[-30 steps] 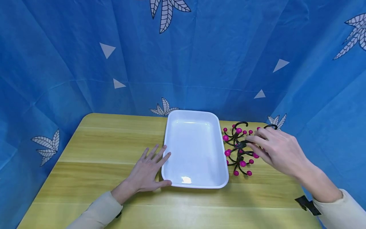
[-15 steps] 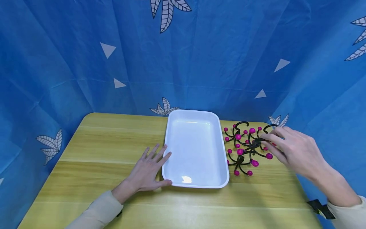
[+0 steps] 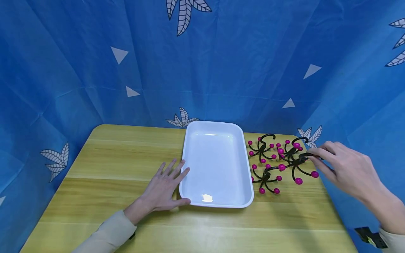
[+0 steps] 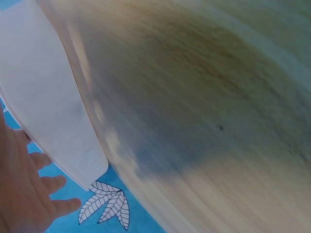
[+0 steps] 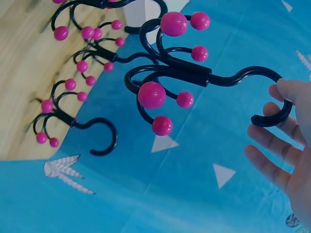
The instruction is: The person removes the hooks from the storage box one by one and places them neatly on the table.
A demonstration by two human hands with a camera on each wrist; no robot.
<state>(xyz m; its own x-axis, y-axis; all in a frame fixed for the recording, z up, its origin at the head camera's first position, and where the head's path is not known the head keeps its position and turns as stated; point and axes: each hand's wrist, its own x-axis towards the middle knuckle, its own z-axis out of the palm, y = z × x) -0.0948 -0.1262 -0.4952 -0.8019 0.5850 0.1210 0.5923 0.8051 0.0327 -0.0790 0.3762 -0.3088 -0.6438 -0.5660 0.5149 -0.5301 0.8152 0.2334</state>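
My right hand (image 3: 345, 168) pinches the curved hook end of a black multi-armed hanger (image 5: 184, 73) with pink ball tips. In the head view, that hanger overlaps another black hanger (image 3: 288, 152) behind it. Two more of the same kind, a far hanger (image 3: 262, 149) and a near hanger (image 3: 265, 178), lie just right of the white tray (image 3: 216, 168). My left hand (image 3: 162, 189) has its fingers spread, with the fingertips and thumb at the tray's left rim. The left wrist view shows those fingers (image 4: 53, 184) along the tray's edge.
The wooden table (image 3: 120, 154) has rounded back corners, and its right edge runs below my right forearm. A blue curtain (image 3: 215, 70) with leaf and triangle prints hangs behind and along both sides.
My right hand has moved to the right with the hanger it pinches, away from the tray and the hangers beside it. The left hand and the tray stay in place.
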